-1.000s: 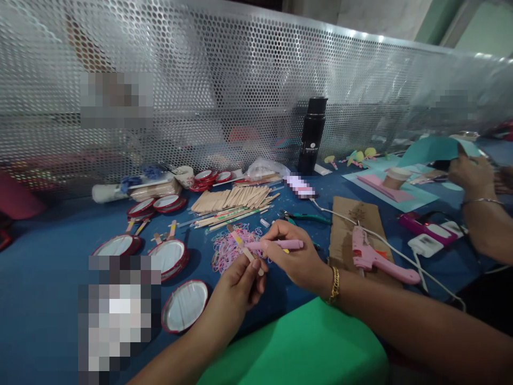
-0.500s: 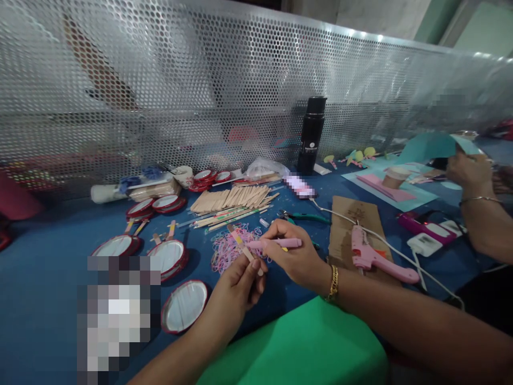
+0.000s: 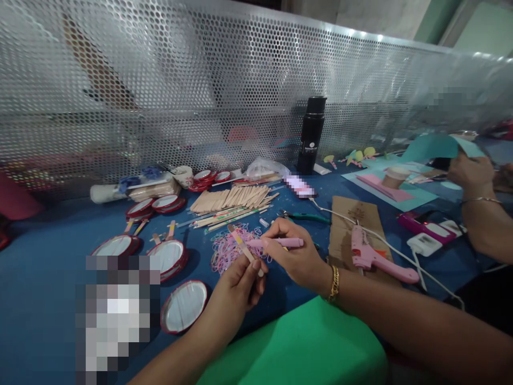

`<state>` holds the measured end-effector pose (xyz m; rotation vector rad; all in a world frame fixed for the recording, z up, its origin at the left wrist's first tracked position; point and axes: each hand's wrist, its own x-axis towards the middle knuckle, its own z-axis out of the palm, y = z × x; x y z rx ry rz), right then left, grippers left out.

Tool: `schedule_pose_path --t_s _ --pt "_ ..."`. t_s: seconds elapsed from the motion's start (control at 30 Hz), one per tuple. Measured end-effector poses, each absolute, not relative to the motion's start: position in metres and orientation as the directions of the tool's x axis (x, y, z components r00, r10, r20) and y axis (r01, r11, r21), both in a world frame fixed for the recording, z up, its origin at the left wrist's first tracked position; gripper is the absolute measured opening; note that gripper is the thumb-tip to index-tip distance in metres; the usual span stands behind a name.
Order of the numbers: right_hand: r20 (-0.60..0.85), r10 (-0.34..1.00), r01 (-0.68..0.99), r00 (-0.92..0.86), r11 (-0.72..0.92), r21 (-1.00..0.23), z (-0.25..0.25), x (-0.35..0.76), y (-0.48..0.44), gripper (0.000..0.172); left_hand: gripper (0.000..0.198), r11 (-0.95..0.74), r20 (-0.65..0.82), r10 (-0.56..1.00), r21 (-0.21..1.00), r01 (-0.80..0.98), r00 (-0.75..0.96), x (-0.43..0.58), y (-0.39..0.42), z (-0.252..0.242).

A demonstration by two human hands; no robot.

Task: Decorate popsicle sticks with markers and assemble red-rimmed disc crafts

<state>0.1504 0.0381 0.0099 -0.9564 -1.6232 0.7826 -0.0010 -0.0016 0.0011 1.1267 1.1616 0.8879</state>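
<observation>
Beyond the smooth green sheet-like surface [image 3: 304, 342] nearest the wearer, a flat pale wooden stick with a brown end and yellow band [image 3: 245, 249] is gripped by its lower end in the left hand [image 3: 240, 283], fingers curled, thumb on top, the stick tilted up and leftward. A slim pink pen [image 3: 295, 243] is pinched in the right hand [image 3: 296, 251], palm turned inward, its tip at the stick just below the yellow; contact cannot be told. Colouring is judged to be in hand; short, steady strokes seem called for. Behind the stick, a tangled heap of pastel bands [image 3: 222, 255] is seen; farther off, plain flat wooden sticks [image 3: 230, 199] are piled.
</observation>
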Motion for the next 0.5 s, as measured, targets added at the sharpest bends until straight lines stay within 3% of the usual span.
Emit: schedule_pose_path --t_s 0.5 --pt "0.429 0.89 0.18 -0.158 0.453 -0.873 0.0119 0.1495 0.0368 0.01 0.048 0.228 -0.225 0.953 0.974 0.005 0.204 -0.0008 -0.0011 0.0011"
